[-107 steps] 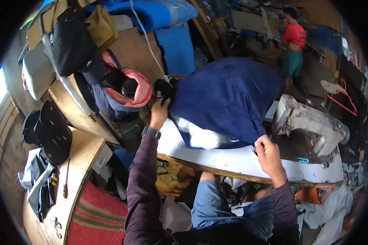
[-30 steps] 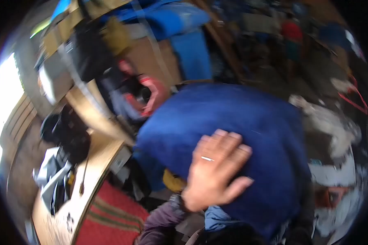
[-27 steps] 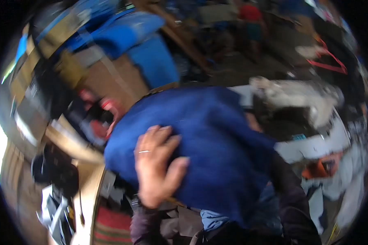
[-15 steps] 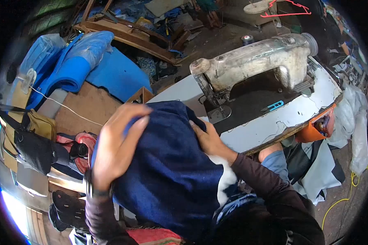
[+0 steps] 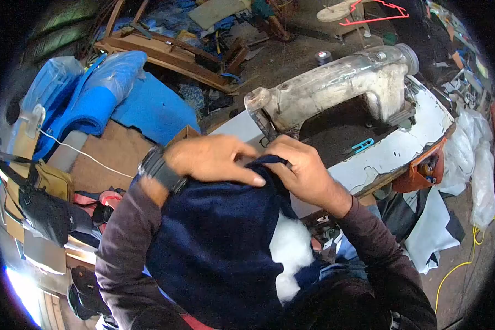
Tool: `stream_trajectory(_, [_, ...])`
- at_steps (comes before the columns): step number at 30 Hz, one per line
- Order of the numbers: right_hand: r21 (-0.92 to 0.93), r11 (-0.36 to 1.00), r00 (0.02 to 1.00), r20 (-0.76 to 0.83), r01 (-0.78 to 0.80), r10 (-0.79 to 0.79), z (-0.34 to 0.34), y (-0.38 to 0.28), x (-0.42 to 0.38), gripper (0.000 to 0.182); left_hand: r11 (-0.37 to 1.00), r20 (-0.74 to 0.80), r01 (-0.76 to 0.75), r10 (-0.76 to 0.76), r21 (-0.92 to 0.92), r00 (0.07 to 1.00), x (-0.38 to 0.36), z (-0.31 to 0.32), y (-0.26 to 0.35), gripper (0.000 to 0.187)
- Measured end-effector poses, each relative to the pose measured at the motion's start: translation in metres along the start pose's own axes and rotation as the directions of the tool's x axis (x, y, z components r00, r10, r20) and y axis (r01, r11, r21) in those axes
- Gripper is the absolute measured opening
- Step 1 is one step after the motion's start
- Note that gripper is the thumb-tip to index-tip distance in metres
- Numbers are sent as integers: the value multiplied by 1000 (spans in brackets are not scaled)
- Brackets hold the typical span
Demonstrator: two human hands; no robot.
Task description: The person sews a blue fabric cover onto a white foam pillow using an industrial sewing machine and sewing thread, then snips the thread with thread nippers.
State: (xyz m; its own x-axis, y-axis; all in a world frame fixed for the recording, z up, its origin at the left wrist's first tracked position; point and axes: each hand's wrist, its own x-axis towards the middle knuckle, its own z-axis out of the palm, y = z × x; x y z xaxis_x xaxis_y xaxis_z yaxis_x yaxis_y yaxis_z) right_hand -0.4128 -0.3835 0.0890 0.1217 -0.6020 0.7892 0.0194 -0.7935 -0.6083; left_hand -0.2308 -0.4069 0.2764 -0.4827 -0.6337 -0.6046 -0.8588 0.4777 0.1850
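Dark blue fabric lies bunched over my lap, with white fluffy stuffing showing at its right side. My left hand, with a black watch on the wrist, reaches across the top of the fabric, thumb and fingers apart and slightly blurred. My right hand pinches the raised upper edge of the fabric, close to the fingertips of my left hand. Just beyond both hands stands a worn white sewing machine; its needle area is partly hidden behind my right hand.
Blue thread snips lie on the machine table. An orange pouch hangs at its right edge. Blue foam rolls and a black bag are at left. A wooden frame lies behind.
My left hand has moved right to the fabric's top edge, beside my right hand. The edge is now lifted in my right fingers, and more white stuffing shows.
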Motion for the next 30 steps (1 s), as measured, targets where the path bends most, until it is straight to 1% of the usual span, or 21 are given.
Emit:
stream_trajectory(1, [-33,999,1000,6,27,-27,-3,-2,6,12,997,26,54,-55,48,998,4,-10,12,65])
stream_trajectory(3, [-92,993,997,9,79,-78,-6,-3,12,12,993,-33,-94,97,72,995,29,-7,-11,69])
stream_trajectory(4, [-90,994,998,-14,55,-56,-9,1,9,14,977,-75,-205,200,-67,977,42,5,-30,68])
stream_trajectory(5, [-45,999,999,-37,26,-27,-16,0,4,15,955,-108,-232,215,-187,971,47,19,-32,63])
stream_trajectory(7, [114,976,963,-174,-186,204,-23,2,-24,13,911,-116,-204,174,-358,978,53,39,-32,48])
stream_trajectory(8, [139,956,938,-202,-259,283,-30,-4,-39,11,921,-92,-173,150,-348,984,58,41,-32,48])
stream_trajectory(9, [94,966,936,-239,-242,258,-33,-4,-55,10,918,-54,-109,95,-381,994,64,41,-29,49])
stream_trajectory(11, [19,942,925,-183,-335,332,-38,-6,-89,8,934,-13,-126,130,-335,991,68,37,-25,50])
stream_trajectory(12, [30,915,903,-150,-403,403,-37,-10,-106,7,931,0,-121,129,-344,992,70,36,-24,51])
stream_trajectory(15, [137,810,815,-38,-570,579,-32,-22,-135,7,980,-1,-66,67,-186,998,79,40,-22,50])
stream_trajectory(16, [109,814,818,-13,-571,576,-32,-26,-136,11,981,6,-95,97,-169,995,82,40,-20,52])
stream_trajectory(19, [55,892,894,0,-448,449,-19,-27,-131,15,927,-31,-257,258,-272,966,92,47,-20,48])
stream_trajectory(20, [68,909,912,35,-411,410,-15,-21,-132,18,944,-1,-219,226,-247,974,94,46,-20,46])
stream_trajectory(22, [61,908,910,48,-415,413,-11,-23,-129,19,971,55,-143,156,-193,986,96,44,-20,43])
stream_trajectory(24, [51,901,902,56,-430,428,-12,-24,-125,20,945,-16,-132,133,-300,991,95,44,-22,42])
stream_trajectory(26, [48,890,892,23,-453,452,-18,-29,-119,20,905,-84,-124,98,-408,992,92,48,-26,42])
stream_trajectory(27, [49,882,884,10,-468,468,-18,-31,-119,20,904,-96,-119,86,-410,992,90,52,-29,43])
stream_trajectory(28, [25,921,921,-36,-388,389,-15,-26,-120,21,905,-113,-117,77,-409,991,88,55,-28,43])
stream_trajectory(29, [55,898,899,-11,-437,439,-15,-24,-121,21,906,-129,-117,69,-406,989,86,58,-25,44])
stream_trajectory(30, [82,869,873,14,-488,488,-15,-25,-120,22,934,-165,-93,37,-344,986,81,62,-22,43])
